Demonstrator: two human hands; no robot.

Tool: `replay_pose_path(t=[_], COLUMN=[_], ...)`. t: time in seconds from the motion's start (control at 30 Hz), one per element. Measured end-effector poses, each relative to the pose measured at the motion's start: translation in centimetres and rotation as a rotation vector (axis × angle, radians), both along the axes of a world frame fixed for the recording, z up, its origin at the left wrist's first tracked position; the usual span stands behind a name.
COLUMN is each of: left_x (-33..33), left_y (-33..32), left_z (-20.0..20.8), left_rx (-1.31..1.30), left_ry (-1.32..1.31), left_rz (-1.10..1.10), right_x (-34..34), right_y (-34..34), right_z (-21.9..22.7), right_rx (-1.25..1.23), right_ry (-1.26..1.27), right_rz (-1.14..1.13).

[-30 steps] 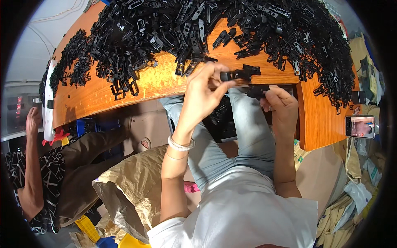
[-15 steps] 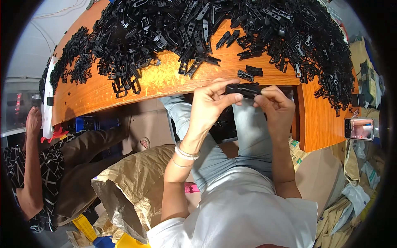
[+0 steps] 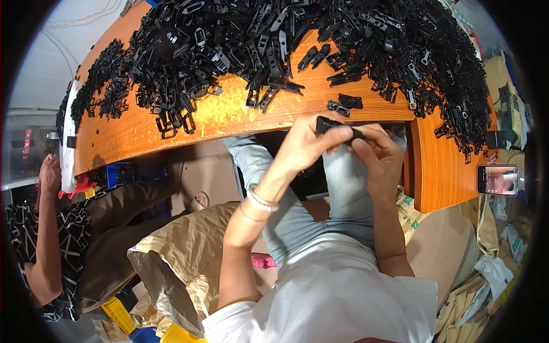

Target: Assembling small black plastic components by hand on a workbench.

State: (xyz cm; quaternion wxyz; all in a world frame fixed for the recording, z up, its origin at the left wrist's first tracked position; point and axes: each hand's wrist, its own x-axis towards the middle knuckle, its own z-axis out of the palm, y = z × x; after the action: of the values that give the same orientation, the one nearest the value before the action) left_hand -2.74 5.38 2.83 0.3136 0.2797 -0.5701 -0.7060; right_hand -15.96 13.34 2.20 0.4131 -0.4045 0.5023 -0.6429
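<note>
Just beyond the fingertips of the left hand (image 3: 313, 143) and the right hand (image 3: 377, 151), two loose black pieces (image 3: 346, 103) lie near the edge of the orange-brown table (image 3: 452, 171). Farther ahead of the fingers, another pair of pieces (image 3: 314, 57) sits apart, and past them a great pile of black plastic parts (image 3: 394, 40) arches across the tabletop, crowding the space in front and spreading well off to either side. Between the hands, over the table's near edge, is one small black part (image 3: 326, 124): the left thumb is pressed over it against the fingers, and the right thumb and fingertips pinch its right end. Much of it is covered by the fingers.

Well to the right of the fingers, a phone (image 3: 497, 179) shows a lit screen; far to their left sits a co-worker (image 3: 46, 246) with a forearm raised.

Below the fingers, between the knees, there's what looks like a dark container (image 3: 311, 186), its contents too shadowed to tell. Down to their left, a brown paper bag (image 3: 191, 240) gapes, its inside unclear from where I stand; a yellow basket (image 3: 120, 315) is just beyond it, and a blue crate (image 3: 119, 174) stands under the table.
</note>
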Motion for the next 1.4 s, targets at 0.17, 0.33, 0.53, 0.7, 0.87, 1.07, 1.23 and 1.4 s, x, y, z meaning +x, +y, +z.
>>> replay_pose_path(t=[0.17,0.33,0.53,0.7,0.87,1.07,1.23,1.4], left_x=[-2.6,-4.7,-5.3,-3.9,-1.6,-0.2,-0.2,0.6], left_y=[-7.6,-14.8,-15.8,-13.5,-8.5,-3.5,-0.9,0.9], left_z=[0.2,-1.8,-2.8,-0.8,0.5,0.3,-1.5,-1.1], left_rx=[-0.82,-1.359,-1.384,-0.921,0.167,0.333,0.595,0.455], left_ry=[-0.283,-1.094,-1.131,-0.526,0.317,0.406,0.809,0.593], left_rz=[0.33,0.554,0.637,0.836,0.329,0.23,0.244,0.318], right_x=[-1.4,-0.9,-1.2,-1.1,-1.7,-1.6,-0.1,0.0], right_y=[0.1,0.6,0.9,0.8,0.5,0.3,0.3,-0.4], right_z=[-1.0,-1.1,-1.6,-1.6,-1.7,-1.1,-1.2,-1.7], right_rx=[0.085,0.05,0.048,0.039,0.02,0.009,0.09,-0.13], right_ry=[-0.044,-0.016,-0.07,-0.129,-0.116,-0.143,-0.397,-0.087], right_rz=[-0.014,0.015,0.03,0.023,0.02,0.061,0.356,0.243])
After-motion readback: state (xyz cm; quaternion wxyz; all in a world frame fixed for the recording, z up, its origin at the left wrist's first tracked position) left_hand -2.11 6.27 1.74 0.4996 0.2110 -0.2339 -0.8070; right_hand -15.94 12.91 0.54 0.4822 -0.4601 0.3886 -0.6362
